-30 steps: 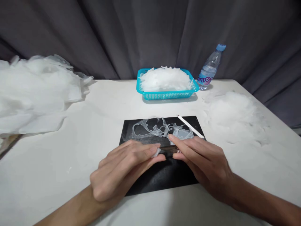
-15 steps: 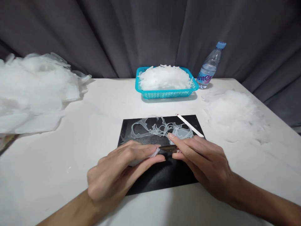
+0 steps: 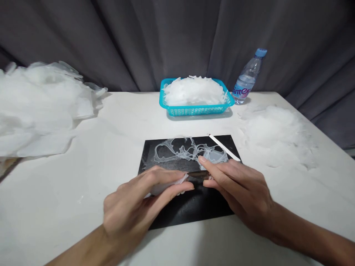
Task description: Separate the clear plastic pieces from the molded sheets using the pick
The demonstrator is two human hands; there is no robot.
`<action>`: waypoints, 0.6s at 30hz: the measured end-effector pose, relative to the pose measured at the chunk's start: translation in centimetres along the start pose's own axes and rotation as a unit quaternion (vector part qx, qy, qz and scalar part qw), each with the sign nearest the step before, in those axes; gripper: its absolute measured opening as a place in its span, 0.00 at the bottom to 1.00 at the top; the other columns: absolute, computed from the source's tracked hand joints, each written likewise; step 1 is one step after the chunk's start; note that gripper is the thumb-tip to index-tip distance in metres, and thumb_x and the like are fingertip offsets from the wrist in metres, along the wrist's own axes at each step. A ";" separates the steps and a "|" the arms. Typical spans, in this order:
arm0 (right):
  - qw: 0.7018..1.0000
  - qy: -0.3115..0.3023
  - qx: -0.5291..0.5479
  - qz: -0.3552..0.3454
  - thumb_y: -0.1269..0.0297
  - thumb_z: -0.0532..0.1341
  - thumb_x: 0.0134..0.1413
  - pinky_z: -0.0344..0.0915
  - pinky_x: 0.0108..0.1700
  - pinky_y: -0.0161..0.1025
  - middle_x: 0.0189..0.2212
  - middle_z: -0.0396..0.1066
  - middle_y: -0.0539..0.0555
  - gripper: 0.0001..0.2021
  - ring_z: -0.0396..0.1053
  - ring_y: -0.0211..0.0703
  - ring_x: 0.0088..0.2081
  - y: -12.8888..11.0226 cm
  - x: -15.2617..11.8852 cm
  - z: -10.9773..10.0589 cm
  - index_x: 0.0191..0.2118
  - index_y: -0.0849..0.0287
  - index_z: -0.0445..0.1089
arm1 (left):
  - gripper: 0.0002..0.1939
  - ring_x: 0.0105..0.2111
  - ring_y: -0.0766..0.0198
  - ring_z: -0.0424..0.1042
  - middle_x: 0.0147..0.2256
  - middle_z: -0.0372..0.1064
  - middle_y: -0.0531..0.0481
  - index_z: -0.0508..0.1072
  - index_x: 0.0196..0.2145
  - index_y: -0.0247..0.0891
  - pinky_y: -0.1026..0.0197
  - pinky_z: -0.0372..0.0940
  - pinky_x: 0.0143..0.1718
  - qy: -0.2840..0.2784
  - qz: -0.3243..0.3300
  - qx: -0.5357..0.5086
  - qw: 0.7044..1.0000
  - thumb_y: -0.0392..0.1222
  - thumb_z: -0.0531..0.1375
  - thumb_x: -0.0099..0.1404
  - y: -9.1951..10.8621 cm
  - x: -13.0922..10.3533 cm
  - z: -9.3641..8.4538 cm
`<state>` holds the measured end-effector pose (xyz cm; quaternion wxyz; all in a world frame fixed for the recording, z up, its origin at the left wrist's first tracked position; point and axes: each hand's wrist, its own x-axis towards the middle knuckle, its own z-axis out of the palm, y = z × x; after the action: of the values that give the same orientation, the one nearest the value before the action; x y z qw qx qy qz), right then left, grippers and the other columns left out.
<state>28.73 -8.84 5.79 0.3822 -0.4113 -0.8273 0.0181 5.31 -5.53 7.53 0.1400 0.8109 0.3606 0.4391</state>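
Observation:
My left hand (image 3: 146, 201) is closed on a soft, translucent white plastic piece (image 3: 181, 180), pinched between thumb and fingers; much of it is hidden in the palm. In my right hand (image 3: 240, 184) is a small knife, its handle covered by the fingers. The dark blade (image 3: 197, 174) points left, its tip at the edge of the white piece. Both hands are over a black board (image 3: 194, 212). Beyond them, tangled clear plastic trimmings (image 3: 181, 152) lie on the board, beside a flat translucent piece (image 3: 215, 157) partly covered by my right fingers.
A white strip (image 3: 224, 147) crosses the board's far right corner. Behind stands a blue basket (image 3: 198, 110) heaped with white pieces, with a tilted-looking water bottle (image 3: 245, 81) beside it. Piles of translucent white material lie at left (image 3: 41, 107) and right (image 3: 277, 133) on the white table (image 3: 124, 118).
The white piece has shifted slightly in my left hand, and more of it shows between thumb and fingers. My right hand and the knife have hardly moved.

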 end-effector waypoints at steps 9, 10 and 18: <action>0.999 -0.030 0.036 0.021 0.72 0.59 0.72 0.71 0.44 0.38 0.43 0.80 0.53 0.22 0.73 0.38 0.39 0.3 -0.2 -0.3 0.68 0.64 0.63 | 0.06 0.29 0.64 0.83 0.34 0.83 0.57 0.79 0.41 0.43 0.66 0.78 0.29 0.000 -0.004 -0.013 1.000 0.45 0.69 0.69 0.1 0.2 0.1; 0.998 -0.038 0.050 0.028 0.71 0.59 0.73 0.71 0.44 0.38 0.43 0.80 0.52 0.22 0.73 0.38 0.39 0.3 -0.2 -0.4 0.68 0.63 0.63 | 0.06 0.29 0.64 0.83 0.34 0.83 0.57 0.79 0.42 0.43 0.67 0.78 0.29 0.001 0.005 -0.017 1.000 0.44 0.69 0.69 0.1 0.3 0.1; 0.993 -0.064 0.076 0.058 0.67 0.57 0.75 0.72 0.47 0.38 0.46 0.80 0.52 0.21 0.75 0.38 0.42 0.3 -0.1 -0.5 0.69 0.58 0.63 | 0.07 0.27 0.62 0.82 0.33 0.83 0.55 0.79 0.44 0.44 0.64 0.78 0.28 -0.004 0.028 -0.022 0.999 0.40 0.69 0.68 -0.1 0.4 0.2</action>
<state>29.26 -8.89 5.95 0.3565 -0.4265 -0.8210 0.1298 5.54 -5.12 7.62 0.1468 0.8189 0.3278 0.4477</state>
